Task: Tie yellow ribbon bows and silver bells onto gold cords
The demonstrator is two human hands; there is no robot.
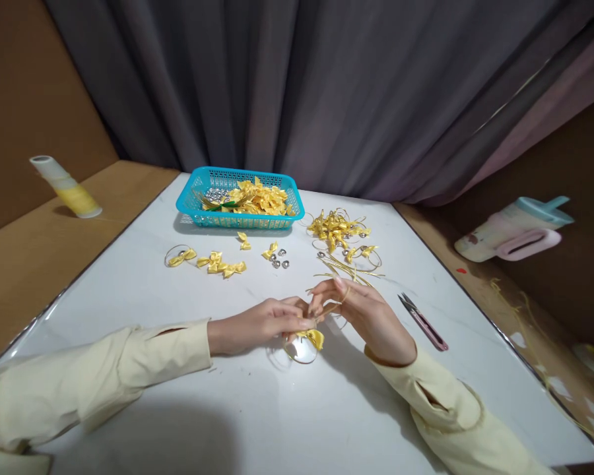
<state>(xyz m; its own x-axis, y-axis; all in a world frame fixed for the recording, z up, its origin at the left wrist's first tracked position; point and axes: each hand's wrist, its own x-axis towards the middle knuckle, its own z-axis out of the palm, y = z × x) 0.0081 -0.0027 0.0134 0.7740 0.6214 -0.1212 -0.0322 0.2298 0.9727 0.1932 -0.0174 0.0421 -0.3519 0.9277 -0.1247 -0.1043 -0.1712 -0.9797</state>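
Note:
My left hand [277, 321] pinches a gold cord near a yellow ribbon bow [313, 338]; a loop of the cord [301, 361] hangs below the fingers. Close beside it, my right hand [359, 307] has bent fingers around another stretch of the same thin cord, just above the bow. Its fingertips meet near the left fingers and partly hide the cord. Behind the hands lie a few loose yellow bows [222, 264], several silver heart-shaped pieces [277, 262] and a bunch of cut gold cords [349, 269].
At the back stands a blue basket [297, 214] of bows and silver pieces. Right of it is a pile of corded bows [337, 227]. Thread snips [423, 322] lie at the right. A pink-handled cup [512, 227] and a yellow thread spool [69, 188] flank the white table [178, 409].

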